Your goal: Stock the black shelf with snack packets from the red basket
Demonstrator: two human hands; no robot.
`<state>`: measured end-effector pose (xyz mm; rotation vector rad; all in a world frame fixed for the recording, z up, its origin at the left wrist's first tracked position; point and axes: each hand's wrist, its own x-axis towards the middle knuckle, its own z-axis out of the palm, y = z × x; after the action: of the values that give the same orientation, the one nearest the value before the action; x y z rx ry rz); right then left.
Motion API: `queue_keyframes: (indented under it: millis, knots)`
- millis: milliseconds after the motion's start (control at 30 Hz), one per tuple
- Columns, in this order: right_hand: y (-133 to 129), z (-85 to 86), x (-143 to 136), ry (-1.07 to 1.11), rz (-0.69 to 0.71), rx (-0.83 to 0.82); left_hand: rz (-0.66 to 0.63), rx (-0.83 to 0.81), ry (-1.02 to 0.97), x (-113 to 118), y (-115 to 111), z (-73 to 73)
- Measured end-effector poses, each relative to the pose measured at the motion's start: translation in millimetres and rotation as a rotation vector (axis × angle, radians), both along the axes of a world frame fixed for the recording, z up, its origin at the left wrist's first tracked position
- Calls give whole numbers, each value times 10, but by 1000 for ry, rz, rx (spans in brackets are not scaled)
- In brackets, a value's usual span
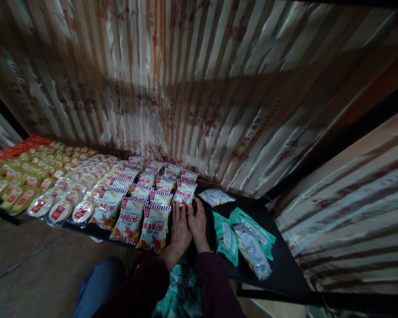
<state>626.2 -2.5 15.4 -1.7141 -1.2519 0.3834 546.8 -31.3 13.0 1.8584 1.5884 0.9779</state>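
Observation:
Side by side, my left hand [180, 229] and my right hand [198, 223] reach over the black shelf [285, 260]. Their fingertips meet the lower edge of a white snack bag [185, 191] with red lettering, at the right end of the rows of such bags. The fingers of both hands are stretched out and lie close together; whether they grip the bag is not clear. Just left of my left hand stands a front-row snack bag [154, 227]. A lone bag [216, 197] lies flat to the right of my right hand.
On the shelf's right lie teal packets [226, 238] and a clear-and-yellow packet [254, 251]. Round white packaged items [60, 211] and yellow packages [23, 198] fill the left. A printed plastic curtain [172, 97] hangs behind. More teal packets [179, 296] show below the shelf.

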Motion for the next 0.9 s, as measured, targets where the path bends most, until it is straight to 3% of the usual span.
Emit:
queue_keyframes:
  millis: [300,600,900]
  knots:
    - [-532,23,-145,-56,44,13,-179,-21,136,-135,-476,-39]
    - [-1151,-126,-372,56,74,11,-283,51,193,-386,-979,-155]
    - [-1370,-103,-507,64,89,35,-315,111,188,-521,-1187,-281]
